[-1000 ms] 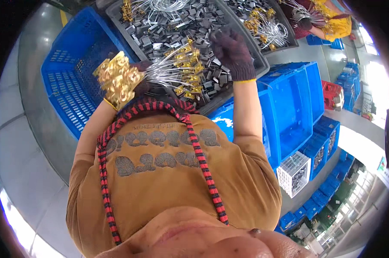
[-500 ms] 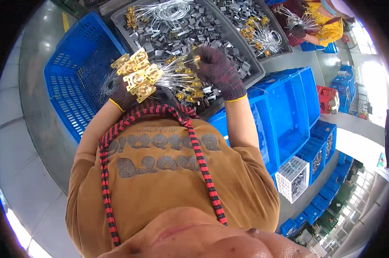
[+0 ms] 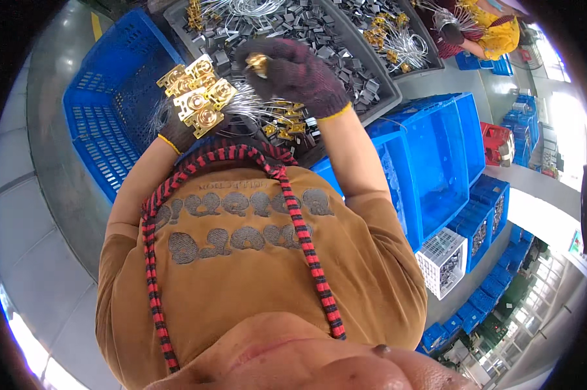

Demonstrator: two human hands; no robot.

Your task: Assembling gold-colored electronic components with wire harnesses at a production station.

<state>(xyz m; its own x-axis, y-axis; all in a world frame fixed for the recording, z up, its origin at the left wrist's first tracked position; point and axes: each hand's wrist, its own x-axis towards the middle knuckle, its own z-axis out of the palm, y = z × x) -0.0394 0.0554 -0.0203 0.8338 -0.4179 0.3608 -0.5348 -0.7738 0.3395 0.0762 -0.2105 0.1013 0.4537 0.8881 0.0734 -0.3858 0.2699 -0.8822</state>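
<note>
In a dark glove, my left hand (image 3: 179,134) is closed on a bunch of brass plates (image 3: 201,97); thin silvery wires trail from them to the right. The bunch hides most of its fingers. My right hand (image 3: 300,73), gloved in dark knit, pinches a single small brass plate (image 3: 257,64) up and to the right of that bunch. Below both hands stands a grey tray (image 3: 392,97) filled with small dark metal pieces (image 3: 319,44). More brass plates with wires (image 3: 287,123) lie in its near end, under my right forearm's side.
A blue perforated basket (image 3: 89,123) stands left of the tray. Blue bins (image 3: 436,162) and a white crate (image 3: 441,260) are at the right. A second grey tray (image 3: 430,55) lies beyond; across it, a co-worker's gloved hand (image 3: 450,34) holds wires.
My right hand has moved left and slightly up with the brass plate, closer to the bunch. My left hand and its bunch have shifted a little left.
</note>
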